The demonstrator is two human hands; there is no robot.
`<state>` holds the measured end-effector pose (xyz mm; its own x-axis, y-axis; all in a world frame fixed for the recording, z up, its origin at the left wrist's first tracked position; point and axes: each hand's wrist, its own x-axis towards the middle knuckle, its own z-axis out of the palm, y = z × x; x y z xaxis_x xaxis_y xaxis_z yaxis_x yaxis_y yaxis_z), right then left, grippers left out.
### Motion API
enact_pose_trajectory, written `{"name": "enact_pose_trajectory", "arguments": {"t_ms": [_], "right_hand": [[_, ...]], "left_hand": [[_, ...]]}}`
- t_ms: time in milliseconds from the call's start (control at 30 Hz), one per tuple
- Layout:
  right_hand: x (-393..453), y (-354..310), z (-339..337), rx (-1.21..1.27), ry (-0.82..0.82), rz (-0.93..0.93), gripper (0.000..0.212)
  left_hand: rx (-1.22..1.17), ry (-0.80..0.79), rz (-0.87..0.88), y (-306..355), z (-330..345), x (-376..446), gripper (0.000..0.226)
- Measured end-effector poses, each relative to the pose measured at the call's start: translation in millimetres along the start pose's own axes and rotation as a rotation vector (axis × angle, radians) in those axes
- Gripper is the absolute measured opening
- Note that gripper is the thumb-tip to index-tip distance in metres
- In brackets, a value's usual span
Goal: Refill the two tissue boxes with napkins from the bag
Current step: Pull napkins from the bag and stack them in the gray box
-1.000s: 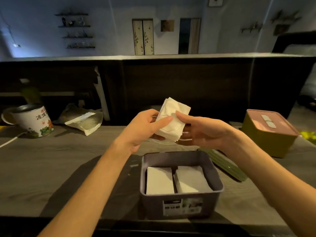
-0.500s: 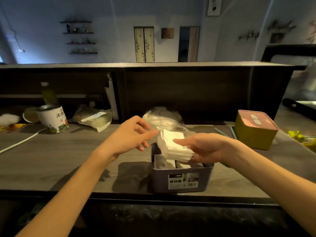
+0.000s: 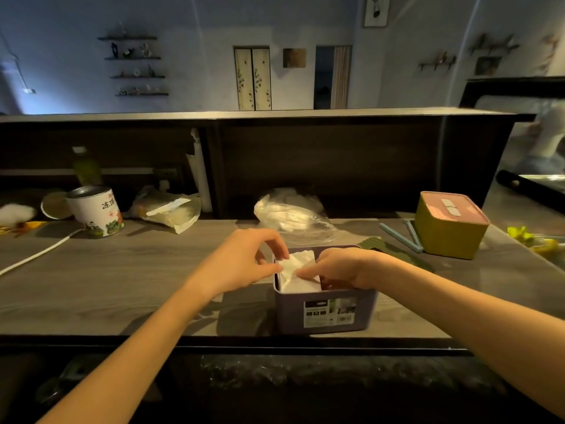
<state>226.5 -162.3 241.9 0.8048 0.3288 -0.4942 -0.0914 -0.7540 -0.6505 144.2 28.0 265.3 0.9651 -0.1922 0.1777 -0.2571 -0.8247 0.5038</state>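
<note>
The grey tissue box (image 3: 325,313) stands open-topped near the front edge of the wooden counter (image 3: 122,280), with a printed label on its near wall. A stack of white napkins (image 3: 298,267) sits tilted in the left part of the box, its upper edge rising above the rim.

The left hand (image 3: 241,261) is at the box's left rim, fingers curled, with thumb and fingertips pinching the upper left corner of the napkins. The right hand (image 3: 345,267) reaches over the box from the right, fingers bent downward, with its fingertips pressing on the stack; whether the thumb closes on the stack cannot be determined, as it is hidden.

Just behind the box lies the clear plastic bag (image 3: 290,218), crumpled, with white napkins visible inside. A dark green lid (image 3: 394,252) lies flat to the right of the box. Beyond it, two pale blue sticks (image 3: 403,237) rest beside the yellow tissue box (image 3: 449,228), which carries a closed pink lid.

At far left stand a printed tin can (image 3: 96,211) and a second plastic bag (image 3: 171,212).
</note>
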Motion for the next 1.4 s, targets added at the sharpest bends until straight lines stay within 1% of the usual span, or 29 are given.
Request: {"name": "enact_pose_trajectory", "arguments": {"t_ms": [133, 233, 367, 433, 500, 567, 667, 700, 733, 767, 833, 900, 967, 1000, 1067, 1133, 1200, 1233, 1300, 1367, 1400], "right_hand": [[-7, -2, 0, -0.444, 0.132, -0.12, 0.048], [-10, -2, -3, -0.585, 0.149, -0.168, 0.043], [-9, -2, -8, -0.623, 0.053, -0.213, 0.037], [-10, -1, -15, -0.612, 0.035, -0.237, 0.035], [-12, 0, -29, -0.53, 0.049, -0.266, 0.031], [-14, -2, -46, -0.419, 0.079, -0.306, 0.025], [2, -4, -70, -0.259, 0.211, -0.4, 0.017], [13, -3, -77, -0.211, 0.262, -0.421, 0.015], [26, 0, -82, -0.192, 0.31, -0.437, 0.014], [41, 3, -84, -0.205, 0.347, -0.444, 0.015], [74, 12, -83, -0.306, 0.372, -0.451, 0.02], [107, 22, -75, -0.441, 0.336, -0.47, 0.023], [132, 27, -66, -0.491, 0.3, -0.478, 0.027], [141, 27, -63, -0.496, 0.297, -0.486, 0.032], [156, 26, -59, -0.498, 0.332, -0.519, 0.046], [170, 22, -59, -0.468, 0.409, -0.571, 0.058], [186, 16, -62, -0.435, 0.478, -0.604, 0.056], [194, 12, -63, -0.425, 0.503, -0.608, 0.051], [209, 6, -66, -0.413, 0.532, -0.603, 0.04], [221, 1, -68, -0.439, 0.535, -0.599, 0.038], [227, -1, -69, -0.46, 0.532, -0.594, 0.039]], "left_hand": [[0.127, -0.007, 0.017, 2, 8, 9, 0.026], [0.233, -0.046, 0.033, 5, 13, 15, 0.031], [0.409, -0.105, 0.029, 6, 26, 25, 0.041], [0.422, -0.137, 0.03, 4, 29, 30, 0.04], [0.387, -0.143, 0.022, 1, 24, 33, 0.035], [0.287, -0.09, 0.008, -4, 15, 38, 0.025], [0.128, 0.113, -0.008, -18, 3, 56, 0.01], [0.096, 0.165, -0.02, -25, 2, 65, 0.007], [0.071, 0.178, -0.034, -34, 3, 75, 0.004], [0.05, 0.157, -0.047, -44, 6, 87, 0.004], [0.03, 0.046, -0.102, -66, 22, 113, 0.01], [0.001, -0.054, -0.203, -88, 45, 137, 0.016], [-0.048, -0.065, -0.265, -103, 66, 155, 0.024], [-0.086, -0.024, -0.269, -106, 74, 162, 0.034], [-0.203, 0.131, -0.256, -108, 83, 174, 0.059], [-0.286, 0.275, -0.241, -109, 86, 187, 0.071], [-0.317, 0.358, -0.253, -110, 88, 197, 0.078], [-0.323, 0.395, -0.255, -111, 91, 200, 0.078], [-0.339, 0.479, -0.231, -114, 98, 202, 0.071], [-0.335, 0.538, -0.212, -116, 102, 201, 0.059], [-0.329, 0.542, -0.211, -117, 103, 201, 0.054]]}}
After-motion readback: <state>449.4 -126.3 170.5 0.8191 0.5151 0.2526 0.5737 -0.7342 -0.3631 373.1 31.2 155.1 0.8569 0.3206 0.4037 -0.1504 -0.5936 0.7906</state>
